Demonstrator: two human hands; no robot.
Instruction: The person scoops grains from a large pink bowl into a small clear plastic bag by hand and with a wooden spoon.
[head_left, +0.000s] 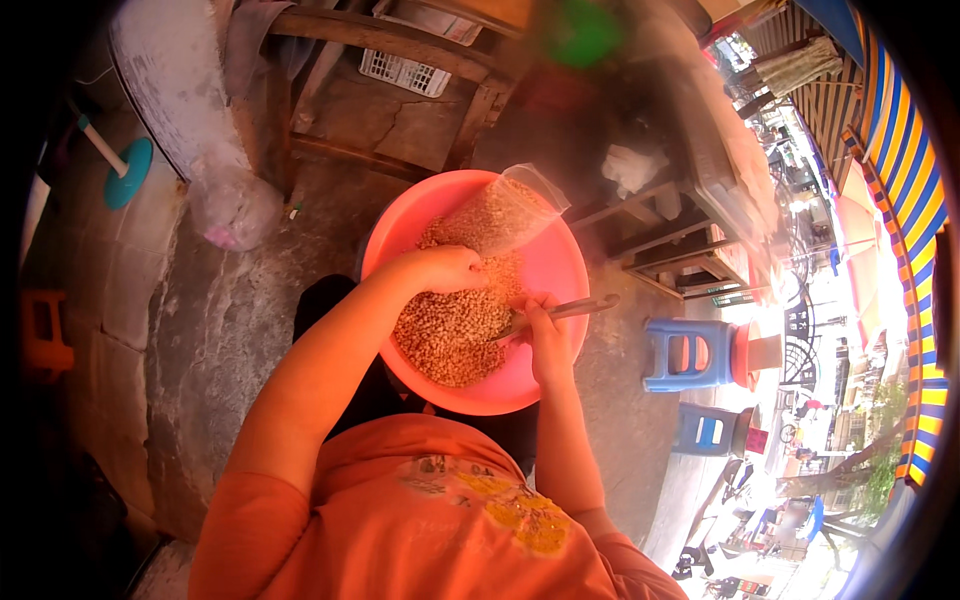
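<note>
A pink plastic basin (559, 262) rests at my lap, with a heap of small tan beans or grains (450, 337) in it. A clear plastic bag (499, 214), partly filled with similar grains, leans across the far side and overlaps the rim. My left hand (454, 268) is closed at the bag's near end, over the heap; the fingers hide the bag's edge. In my right hand (546, 330) is a metal ladle (581, 307), gripped by its handle. The handle's hooked end points right past the rim, and its bowl is at the grains, partly hidden.
Beyond the basin stands a wooden frame (390, 37) with a white plastic basket (405, 73) beneath. Blue plastic stools (686, 355) stand at right by the bright street. A filled clear bag (236, 206) and a teal plunger-like object (127, 172) are on the left.
</note>
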